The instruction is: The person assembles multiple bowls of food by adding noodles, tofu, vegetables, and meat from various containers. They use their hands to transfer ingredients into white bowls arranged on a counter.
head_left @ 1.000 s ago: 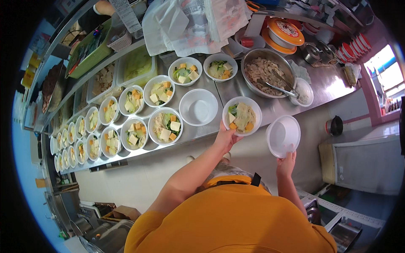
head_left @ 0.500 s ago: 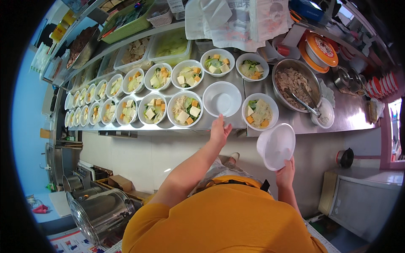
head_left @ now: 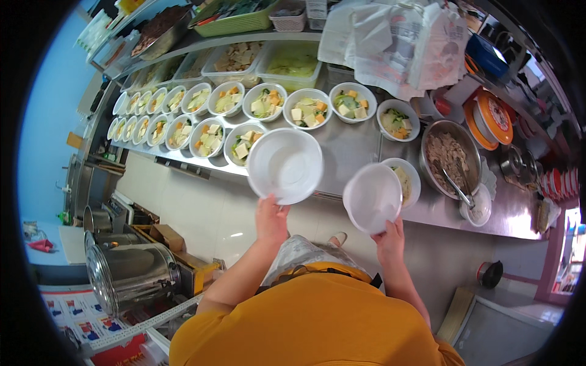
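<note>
My left hand point(head_left: 271, 221) grips the near rim of an empty white plastic bowl point(head_left: 285, 165), raised over the counter's front edge and hiding part of the front row. My right hand point(head_left: 389, 241) has hold of the rim of a second empty white bowl point(head_left: 369, 198), tilted and slightly blurred. That one partly covers a filled bowl point(head_left: 410, 183) standing on the counter. Two rows of filled bowls, such as the one with tofu and orange cubes point(head_left: 307, 110), run away to the left; greens and noodles show in several of them.
On the steel counter point(head_left: 348, 149) at right stands a metal basin of shredded meat point(head_left: 448, 152) with tongs, beside a small white tub point(head_left: 479, 207). Food containers point(head_left: 287, 64) line the back under a shelf hung with plastic bags point(head_left: 397, 46). A large steel pot point(head_left: 134, 274) sits lower left.
My left hand has taken hold of the empty bowl and lifted it off the counter, toward me. The right-hand bowl has swung left and up, now overlapping the filled bowl. The view has turned.
</note>
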Motion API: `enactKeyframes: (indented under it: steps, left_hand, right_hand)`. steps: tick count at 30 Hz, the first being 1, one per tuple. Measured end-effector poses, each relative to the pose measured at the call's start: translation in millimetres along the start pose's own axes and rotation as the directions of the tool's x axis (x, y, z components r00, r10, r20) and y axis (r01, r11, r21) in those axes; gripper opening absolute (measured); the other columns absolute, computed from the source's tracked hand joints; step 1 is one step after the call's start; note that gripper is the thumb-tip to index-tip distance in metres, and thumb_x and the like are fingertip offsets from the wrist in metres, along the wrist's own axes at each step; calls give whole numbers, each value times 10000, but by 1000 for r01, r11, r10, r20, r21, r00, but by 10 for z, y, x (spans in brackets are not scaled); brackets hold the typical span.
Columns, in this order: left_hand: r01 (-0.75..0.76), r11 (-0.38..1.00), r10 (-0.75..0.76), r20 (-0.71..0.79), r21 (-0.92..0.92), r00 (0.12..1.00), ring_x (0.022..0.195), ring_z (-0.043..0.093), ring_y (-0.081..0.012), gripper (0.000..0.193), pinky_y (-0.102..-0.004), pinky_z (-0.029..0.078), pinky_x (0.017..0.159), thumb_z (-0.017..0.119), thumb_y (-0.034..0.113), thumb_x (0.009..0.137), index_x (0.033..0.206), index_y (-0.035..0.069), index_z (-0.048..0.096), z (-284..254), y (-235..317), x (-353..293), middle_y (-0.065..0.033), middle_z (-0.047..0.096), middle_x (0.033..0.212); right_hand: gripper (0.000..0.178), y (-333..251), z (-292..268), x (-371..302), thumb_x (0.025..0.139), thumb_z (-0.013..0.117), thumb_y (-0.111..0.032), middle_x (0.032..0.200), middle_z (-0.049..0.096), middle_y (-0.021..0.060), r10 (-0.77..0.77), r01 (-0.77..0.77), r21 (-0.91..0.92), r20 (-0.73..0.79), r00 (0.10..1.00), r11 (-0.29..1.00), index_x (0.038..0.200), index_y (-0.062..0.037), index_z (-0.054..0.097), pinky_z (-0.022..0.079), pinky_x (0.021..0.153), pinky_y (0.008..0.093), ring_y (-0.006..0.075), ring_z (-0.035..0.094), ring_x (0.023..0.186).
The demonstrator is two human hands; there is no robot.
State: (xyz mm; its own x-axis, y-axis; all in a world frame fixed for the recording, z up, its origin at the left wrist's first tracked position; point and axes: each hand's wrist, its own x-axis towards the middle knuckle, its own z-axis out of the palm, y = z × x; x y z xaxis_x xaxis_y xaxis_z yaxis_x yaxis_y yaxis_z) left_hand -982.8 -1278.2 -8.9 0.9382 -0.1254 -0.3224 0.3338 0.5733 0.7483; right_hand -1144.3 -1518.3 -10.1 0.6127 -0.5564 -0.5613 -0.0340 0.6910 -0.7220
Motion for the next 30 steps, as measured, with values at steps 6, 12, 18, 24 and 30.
enactKeyframes:
  steps: [6, 12, 18, 24, 30]
  left_hand:
    - [-63, 996, 55, -119, -64, 991, 1197, 458, -267, 292, -478, 389, 982, 417, 218, 953, 1216, 99, 375, -599, 602, -361, -107, 444, 1295]
    - [-144, 969, 103, -202, -202, 974, 1263, 396, -278, 579, -460, 371, 1016, 527, 344, 898, 1360, 199, 211, -1296, 1129, -643, -82, 352, 1384]
    - [-271, 935, 197, -298, -230, 934, 1290, 354, -275, 680, -481, 349, 1015, 552, 355, 883, 1391, 284, 106, -2157, 1990, -946, -59, 282, 1418]
    - [-443, 877, 386, -276, -185, 880, 1296, 357, -277, 725, -501, 400, 966, 555, 327, 886, 1415, 314, 60, -2959, 2913, -739, -64, 280, 1424]
    - [-421, 885, 337, -350, -200, 874, 1277, 392, -275, 719, -473, 422, 959, 555, 321, 892, 1426, 299, 73, -3476, 3604, -322, -68, 305, 1412]
  right_hand:
    - [440, 572, 684, 812, 962, 387, -112, 1258, 459, 99, 21, -23, 102, 26, 999, 994, 1379, -184, 261, 522, 804, 388, 238, 554, 941]
    - [515, 756, 1068, 832, 980, 414, -278, 1454, 242, 117, -8, 25, 139, -123, 992, 990, 1434, -239, 173, 432, 989, 501, 410, 406, 1229]
    - [520, 1273, 1650, 277, 917, 413, -272, 1451, 292, 80, 325, -209, 346, -319, 890, 915, 1396, -94, 320, 335, 1064, 417, 275, 333, 1315]
    - [233, 1399, 3982, -1552, 935, 481, -302, 1143, 553, 71, -28, -29, 57, 792, 610, 998, 1082, -145, 571, 395, 957, 408, 240, 532, 1041]
    - [117, 1104, 5548, -2879, 878, 568, -234, 896, 565, -6, -477, 595, 692, 718, -508, 409, 793, -246, 648, 381, 936, 452, 189, 550, 924]
